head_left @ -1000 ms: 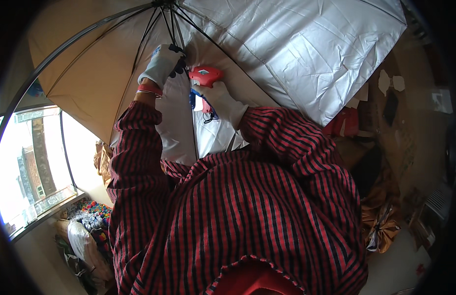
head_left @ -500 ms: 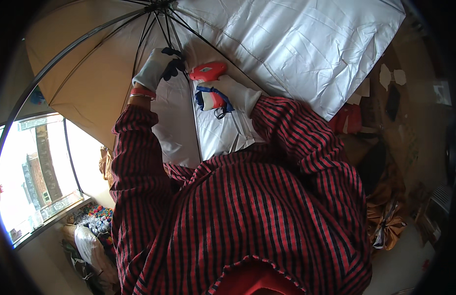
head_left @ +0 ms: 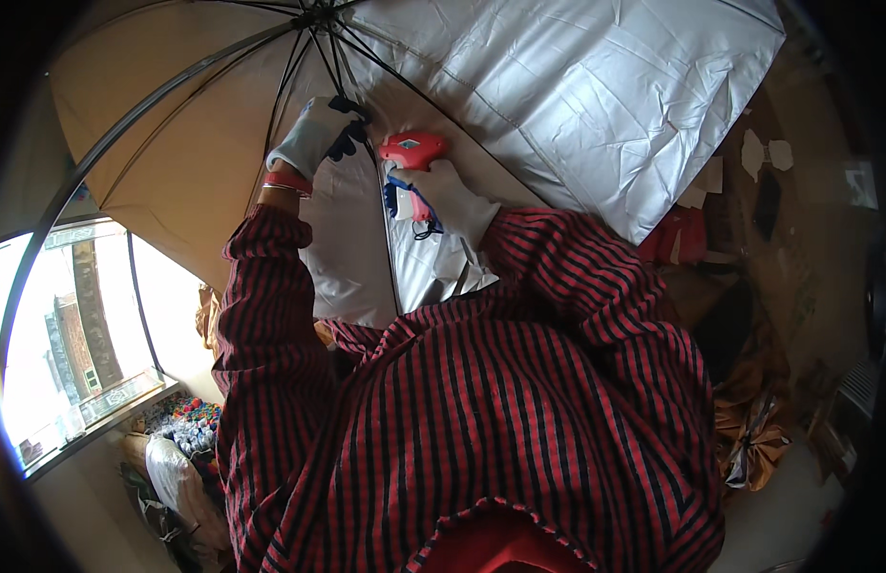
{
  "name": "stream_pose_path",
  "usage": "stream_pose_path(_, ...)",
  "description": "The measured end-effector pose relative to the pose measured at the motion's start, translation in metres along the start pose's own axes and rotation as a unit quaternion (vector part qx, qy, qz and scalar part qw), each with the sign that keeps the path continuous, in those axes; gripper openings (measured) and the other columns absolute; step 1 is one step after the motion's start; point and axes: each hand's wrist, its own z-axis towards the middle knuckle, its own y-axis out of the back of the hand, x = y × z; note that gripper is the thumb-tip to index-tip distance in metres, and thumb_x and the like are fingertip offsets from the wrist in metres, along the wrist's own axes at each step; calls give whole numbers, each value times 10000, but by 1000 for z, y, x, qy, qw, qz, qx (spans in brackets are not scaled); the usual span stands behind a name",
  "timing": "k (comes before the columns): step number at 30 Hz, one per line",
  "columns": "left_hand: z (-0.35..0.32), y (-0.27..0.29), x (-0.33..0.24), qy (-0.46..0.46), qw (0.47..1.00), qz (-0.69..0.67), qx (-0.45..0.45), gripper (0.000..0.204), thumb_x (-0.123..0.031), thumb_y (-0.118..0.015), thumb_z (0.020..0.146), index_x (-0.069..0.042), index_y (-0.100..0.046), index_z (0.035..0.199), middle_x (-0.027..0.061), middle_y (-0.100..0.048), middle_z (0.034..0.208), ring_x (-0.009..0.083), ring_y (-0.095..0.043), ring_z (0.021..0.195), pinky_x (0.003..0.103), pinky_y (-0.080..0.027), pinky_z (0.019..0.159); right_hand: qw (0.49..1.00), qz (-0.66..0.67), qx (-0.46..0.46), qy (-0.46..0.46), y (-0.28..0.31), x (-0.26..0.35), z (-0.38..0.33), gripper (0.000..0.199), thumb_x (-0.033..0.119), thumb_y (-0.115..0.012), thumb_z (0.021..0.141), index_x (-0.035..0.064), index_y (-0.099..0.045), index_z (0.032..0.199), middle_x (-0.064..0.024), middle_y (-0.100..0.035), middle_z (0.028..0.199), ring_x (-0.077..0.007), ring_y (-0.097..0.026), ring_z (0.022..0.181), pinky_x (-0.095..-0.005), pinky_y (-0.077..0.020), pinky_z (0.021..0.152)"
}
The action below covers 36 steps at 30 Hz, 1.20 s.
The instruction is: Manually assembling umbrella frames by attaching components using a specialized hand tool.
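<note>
Left hand (head_left: pixel 314 134) pinches an umbrella rib (head_left: pixel 343 67) near the hub; right hand (head_left: pixel 443 191), fingers wrapped around the red tagging gun (head_left: pixel 412 151), should press squarely.

the gloved left hand (head_left: pixel 314 137) grips the dark ribs (head_left: pixel 333 57) of an open umbrella (head_left: pixel 577 105) near its hub. just beside it, the gloved right hand (head_left: pixel 453 196) holds a red tagging gun (head_left: pixel 411 153) against the silver lining.
</note>
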Motion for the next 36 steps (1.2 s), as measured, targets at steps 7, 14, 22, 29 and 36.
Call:
stream_pose_path(7, 1, -10, -2, 14, 999, 32, -27, 228, -166, -572, 909, -39, -660, 1077, 93, -694, 722, 172, -623, 493, 266, -431, 383, 998, -47, -41, 33, -13, -24, 3, 238, 235, -696, 822, 15, -605, 826, -22, -570, 673, -108, -555, 566, -319, -441, 507)
stream_pose_path(14, 13, -7, 6, 40, 997, 57, -19, 219, -152, -567, 909, -39, -661, 1070, 102, -703, 741, 192, -655, 529, 280, -453, 394, 998, -47, -34, 11, -16, -24, -3, 247, 215, -694, 841, 1, -614, 936, -32, -610, 741, -124, -581, 587, -309, -471, 525)
stream_pose_path(22, 9, 0, 6, -9, 998, 58, 18, 224, -152, -550, 896, -24, -713, 982, 94, -699, 686, 174, -654, 527, 278, -472, 426, 999, -50, 2, -14, -8, 2, -9, 294, 193, -709, 872, -19, -607, 1048, -64, -649, 845, -150, -651, 707, -303, -528, 609)
stream_pose_path(29, 20, -4, -12, -29, 997, 34, 65, 233, -135, -546, 888, -19, -706, 1012, 87, -699, 695, 164, -649, 531, 261, -460, 423, 972, -82, 156, 155, 47, -66, 70, 276, 229, -665, 901, 12, -599, 1058, -112, -655, 905, -251, -665, 795, -413, -556, 729)
stream_pose_path(36, 2, 8, 0, -61, 995, 4, 79, 222, -135, -560, 873, -19, -714, 982, 76, -702, 711, 135, -630, 523, 240, -431, 410, 911, 301, 209, -193, 13, -33, 29, 239, 194, -682, 882, 46, -575, 1036, -134, -640, 905, -288, -657, 818, -510, -551, 738)
